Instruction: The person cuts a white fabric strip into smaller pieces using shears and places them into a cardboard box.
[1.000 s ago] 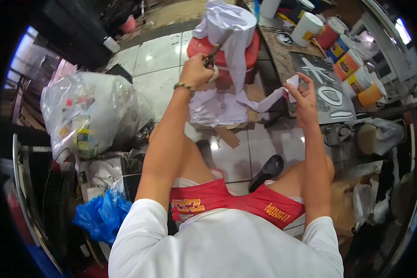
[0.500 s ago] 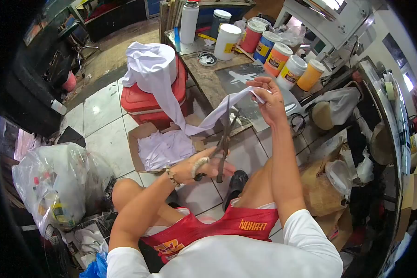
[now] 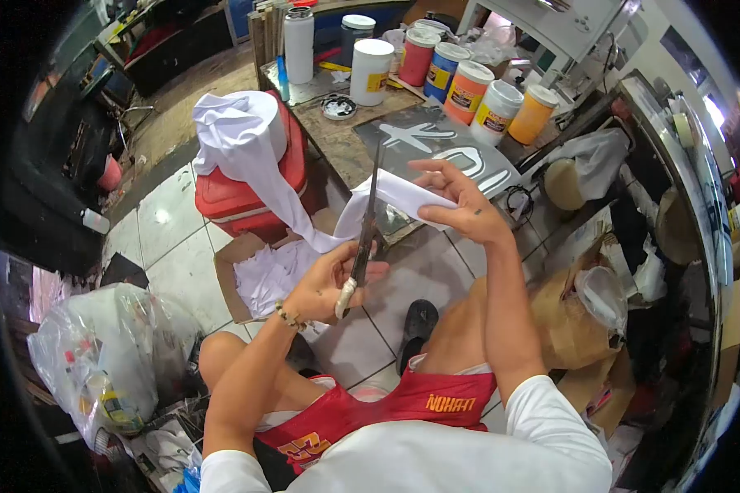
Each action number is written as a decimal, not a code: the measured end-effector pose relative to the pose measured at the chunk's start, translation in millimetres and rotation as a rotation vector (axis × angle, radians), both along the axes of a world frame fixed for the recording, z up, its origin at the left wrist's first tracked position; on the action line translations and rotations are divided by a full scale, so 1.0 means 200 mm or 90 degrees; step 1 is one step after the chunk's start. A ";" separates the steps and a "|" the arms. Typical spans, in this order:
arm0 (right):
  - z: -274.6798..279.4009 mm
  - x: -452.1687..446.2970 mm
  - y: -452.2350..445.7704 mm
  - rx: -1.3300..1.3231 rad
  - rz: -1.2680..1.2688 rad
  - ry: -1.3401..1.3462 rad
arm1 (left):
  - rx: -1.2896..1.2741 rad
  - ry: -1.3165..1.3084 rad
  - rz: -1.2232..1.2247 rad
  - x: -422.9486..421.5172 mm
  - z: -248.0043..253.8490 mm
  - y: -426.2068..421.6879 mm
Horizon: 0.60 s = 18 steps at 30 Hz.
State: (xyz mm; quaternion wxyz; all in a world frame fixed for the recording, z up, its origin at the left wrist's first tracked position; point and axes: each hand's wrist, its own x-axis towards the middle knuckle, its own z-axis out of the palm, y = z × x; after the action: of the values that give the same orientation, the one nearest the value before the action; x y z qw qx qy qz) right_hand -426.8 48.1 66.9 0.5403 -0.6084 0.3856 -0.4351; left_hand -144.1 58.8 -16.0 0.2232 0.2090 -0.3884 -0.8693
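Observation:
My left hand (image 3: 327,281) is wrapped around the handles of a pair of scissors (image 3: 369,215), one of which is bound in pale wrapping. The blades point up and cross the white cloth strip (image 3: 411,197); whether they are cutting it I cannot tell. My right hand (image 3: 470,212) pinches the strip's right end between thumb and fingers. From there the cloth sags left and rises to a heap of white cloth (image 3: 226,123) draped over a white round tub (image 3: 273,131). Beneath the hanging cloth, a cardboard box (image 3: 228,283) holds white cloth pieces (image 3: 271,275).
The tub stands on a red cooler (image 3: 212,195). Paint jars (image 3: 470,90) line a low table (image 3: 325,131) ahead, beside a dark stencilled sheet (image 3: 386,146). At left sits a clear plastic bag (image 3: 111,353); at right, a brown paper bag (image 3: 567,320).
The scissors have turned more upright and shifted left and up against the strip. My right hand has lowered slightly, its wrist turned, and the strip's held end now lies flatter and wider.

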 end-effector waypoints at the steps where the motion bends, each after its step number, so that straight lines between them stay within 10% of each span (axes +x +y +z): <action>1: 0.01 -0.01 0.01 0.025 0.014 -0.006 | 0.291 0.070 -0.004 0.00 0.00 -0.04; 7: -0.06 0.02 -0.06 0.120 0.031 -0.026 | -0.231 -0.094 0.008 -0.02 0.06 0.07; 10: -0.05 0.04 -0.05 0.144 0.033 0.009 | -0.072 -0.036 -0.018 -0.02 0.04 0.06; 11: -0.04 0.05 -0.04 0.126 0.034 0.032 | 0.266 0.019 -0.013 -0.03 0.02 0.02; 12: -0.03 0.06 -0.03 0.107 0.034 0.055 | 0.261 0.019 -0.014 -0.02 0.03 0.02; 14: -0.03 0.10 -0.02 0.079 0.038 0.013 | -0.301 -0.066 -0.028 -0.01 0.05 0.06; 18: -0.03 0.19 -0.01 0.091 0.071 -0.210 | -0.202 -0.008 -0.047 -0.01 0.08 0.07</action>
State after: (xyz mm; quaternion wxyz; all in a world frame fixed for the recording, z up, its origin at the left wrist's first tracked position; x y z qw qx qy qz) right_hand -389.0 45.2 61.1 0.6613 -0.5095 0.2869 -0.4698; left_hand -147.0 72.5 0.3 0.2189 0.1618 -0.5294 -0.8035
